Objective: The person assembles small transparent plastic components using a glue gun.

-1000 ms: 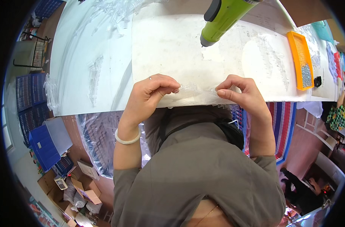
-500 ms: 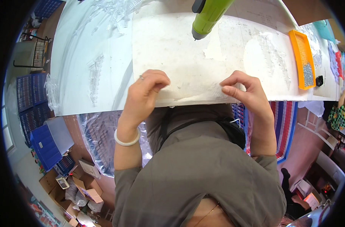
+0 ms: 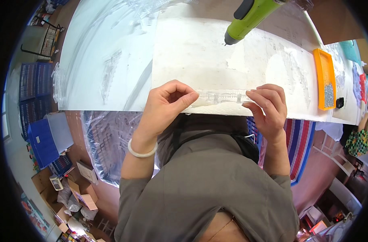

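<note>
A clear plastic strip (image 3: pixel 224 97) with a toothed edge stretches between my two hands, just above the near edge of the white worktable (image 3: pixel 184 52). My left hand (image 3: pixel 169 103) pinches its left end between thumb and fingertips. At its other end, the fingers and thumb of my right hand (image 3: pixel 267 107) are closed around it. Its finer details are hard to make out against the pale surface. Beyond the strip, a green electric screwdriver (image 3: pixel 252 20) hangs with its bit pointing down toward the table.
More clear plastic strips (image 3: pixel 110 74) lie on the table's left part. At the right stands a yellow tray (image 3: pixel 317 66) holding small metal screws (image 3: pixel 328 94), with a small black object (image 3: pixel 340 103) beside it. Blue crates (image 3: pixel 35 84) and opened cardboard boxes (image 3: pixel 81 191) occupy the floor at left.
The clear strip now shows plainly between my hands. My left hand has shifted right and its thumb has come around. The screwdriver and table appear further right in view.
</note>
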`<state>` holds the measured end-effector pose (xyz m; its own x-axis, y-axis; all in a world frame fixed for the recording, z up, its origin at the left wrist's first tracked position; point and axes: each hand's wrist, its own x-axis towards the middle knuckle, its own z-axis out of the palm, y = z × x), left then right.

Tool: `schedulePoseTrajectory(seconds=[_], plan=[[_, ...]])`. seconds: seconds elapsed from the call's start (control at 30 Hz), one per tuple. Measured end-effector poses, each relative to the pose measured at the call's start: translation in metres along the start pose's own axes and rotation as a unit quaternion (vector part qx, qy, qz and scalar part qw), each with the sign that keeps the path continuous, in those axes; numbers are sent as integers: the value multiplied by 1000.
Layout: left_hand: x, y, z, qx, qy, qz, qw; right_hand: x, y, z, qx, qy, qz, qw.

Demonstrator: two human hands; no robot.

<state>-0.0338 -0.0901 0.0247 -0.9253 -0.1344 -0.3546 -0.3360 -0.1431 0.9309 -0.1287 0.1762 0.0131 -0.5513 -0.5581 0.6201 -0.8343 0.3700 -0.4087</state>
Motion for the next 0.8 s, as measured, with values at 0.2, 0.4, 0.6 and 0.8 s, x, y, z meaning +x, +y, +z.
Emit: schedulePoseTrajectory(seconds=[0.2, 0.4, 0.6, 0.8], plan=[[-4, -1, 10, 97, -9, 88, 991, -3, 0, 2, -2, -4, 15, 1000], [-3, 0, 6, 95, 60, 120, 986, -3, 1, 2, 14, -13, 41, 999], [-6, 5, 9, 318, 120, 127, 932, 3, 0, 2, 16, -8, 16, 1000], [3, 0, 9, 142, 12, 202, 969, 0, 1, -3, 202, -111, 217, 949]])
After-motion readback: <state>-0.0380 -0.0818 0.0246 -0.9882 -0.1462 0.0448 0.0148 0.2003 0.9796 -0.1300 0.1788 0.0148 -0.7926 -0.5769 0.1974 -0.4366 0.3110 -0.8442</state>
